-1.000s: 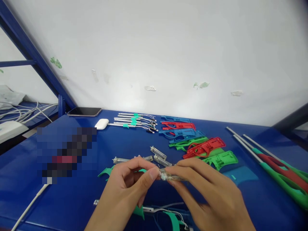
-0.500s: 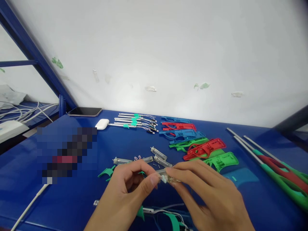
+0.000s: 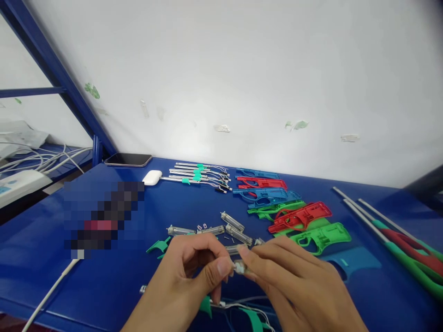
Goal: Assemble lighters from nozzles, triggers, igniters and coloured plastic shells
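Observation:
Between my hands is a clear lighter fuel tank with a pale tip (image 3: 240, 267). My right hand (image 3: 297, 281) grips it with thumb and fingers, which hide most of its body. The thumb and forefinger of my left hand (image 3: 197, 272) are pinched together at the pale tip; anything small between them is hidden. More clear fuel tanks (image 3: 238, 234) lie just beyond my fingers, with tiny pins and pale clips (image 3: 205, 226) among them. Below my hands, partly covered, are a green plastic piece (image 3: 252, 318) and white wires (image 3: 244, 306).
Metal rods with green clips and wires (image 3: 199, 174) lie at the back. Blue, red and green handle shells (image 3: 301, 216) spread to the right, beside long-nosed lighters (image 3: 404, 244). A phone (image 3: 128, 159), white case (image 3: 152, 177), blurred-out object (image 3: 107, 221) and white cable (image 3: 51, 295) are on the left.
The view has shifted slightly, so the table things appear further right. The held fuel tank sits a little lower and is more covered by my right fingers. Both hands keep their pinch.

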{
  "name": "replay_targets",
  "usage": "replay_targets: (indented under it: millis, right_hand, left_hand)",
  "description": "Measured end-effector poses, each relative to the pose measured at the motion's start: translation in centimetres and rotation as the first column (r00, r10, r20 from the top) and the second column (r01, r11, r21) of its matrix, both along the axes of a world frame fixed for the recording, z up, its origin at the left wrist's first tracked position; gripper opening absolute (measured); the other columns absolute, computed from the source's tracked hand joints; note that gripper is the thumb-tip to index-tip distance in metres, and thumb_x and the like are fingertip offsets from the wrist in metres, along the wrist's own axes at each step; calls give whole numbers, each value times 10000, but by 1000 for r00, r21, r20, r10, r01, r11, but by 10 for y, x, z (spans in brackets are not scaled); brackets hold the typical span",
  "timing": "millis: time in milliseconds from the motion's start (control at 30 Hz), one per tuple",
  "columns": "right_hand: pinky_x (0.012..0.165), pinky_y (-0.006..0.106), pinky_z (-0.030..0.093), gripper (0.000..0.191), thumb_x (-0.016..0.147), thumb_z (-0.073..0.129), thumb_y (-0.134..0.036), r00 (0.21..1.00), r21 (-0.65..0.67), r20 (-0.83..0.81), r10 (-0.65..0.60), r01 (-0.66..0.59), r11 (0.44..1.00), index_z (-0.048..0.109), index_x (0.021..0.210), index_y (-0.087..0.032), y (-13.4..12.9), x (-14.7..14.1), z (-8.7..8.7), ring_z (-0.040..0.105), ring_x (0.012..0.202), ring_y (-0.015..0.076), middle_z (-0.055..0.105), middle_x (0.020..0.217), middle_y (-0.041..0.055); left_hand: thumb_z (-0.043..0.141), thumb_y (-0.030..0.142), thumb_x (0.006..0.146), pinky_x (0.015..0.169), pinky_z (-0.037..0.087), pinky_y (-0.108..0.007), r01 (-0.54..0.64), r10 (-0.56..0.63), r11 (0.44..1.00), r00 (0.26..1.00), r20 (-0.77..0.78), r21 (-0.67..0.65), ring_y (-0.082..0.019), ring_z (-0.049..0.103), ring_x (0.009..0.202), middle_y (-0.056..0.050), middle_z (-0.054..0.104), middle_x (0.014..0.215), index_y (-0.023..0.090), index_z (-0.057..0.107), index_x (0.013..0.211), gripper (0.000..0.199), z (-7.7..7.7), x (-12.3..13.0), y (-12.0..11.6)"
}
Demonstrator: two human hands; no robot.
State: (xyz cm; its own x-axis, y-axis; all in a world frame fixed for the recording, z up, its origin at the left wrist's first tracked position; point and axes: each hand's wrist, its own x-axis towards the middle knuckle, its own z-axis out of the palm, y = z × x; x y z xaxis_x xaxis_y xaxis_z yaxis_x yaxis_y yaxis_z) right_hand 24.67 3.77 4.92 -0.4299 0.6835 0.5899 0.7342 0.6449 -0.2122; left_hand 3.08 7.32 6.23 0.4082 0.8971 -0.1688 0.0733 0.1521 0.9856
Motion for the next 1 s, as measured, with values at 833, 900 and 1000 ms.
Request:
replay_targets:
  millis: [833, 900, 1000]
  right_hand:
    - [643, 214, 570, 295, 1062, 480, -98, 996, 22, 80, 47, -49, 999, 671, 1249, -222, 4, -5, -13, 699, 747, 145, 754, 881, 8]
    - [640, 218, 570, 298, 1056, 484, -90, 996, 24, 72, 45, -46, 999, 669, 1250, -220, 4, -7, -14, 695, 737, 145, 754, 882, 8]
    - [661, 233, 572, 270, 1058, 482, -94, 999, -3, -1, 35, -35, 999, 677, 1206, -208, 2, -10, -11, 691, 744, 153, 755, 875, 14]
  left_hand:
    - [840, 609, 830, 500, 392, -199, 103, -100, 994, 992, 79, -38, -68, 564, 435, 18, 612, 631, 149, 719, 684, 497, -10, -9, 2]
    - [848, 583, 841, 493, 404, -187, 111, -105, 993, 989, 104, -51, -68, 593, 444, 13, 639, 655, 152, 734, 690, 470, -14, -12, 2]
    - [861, 544, 848, 486, 410, -169, 101, -87, 991, 986, 144, -93, -69, 629, 451, 18, 675, 670, 173, 762, 725, 403, -17, -15, 2]
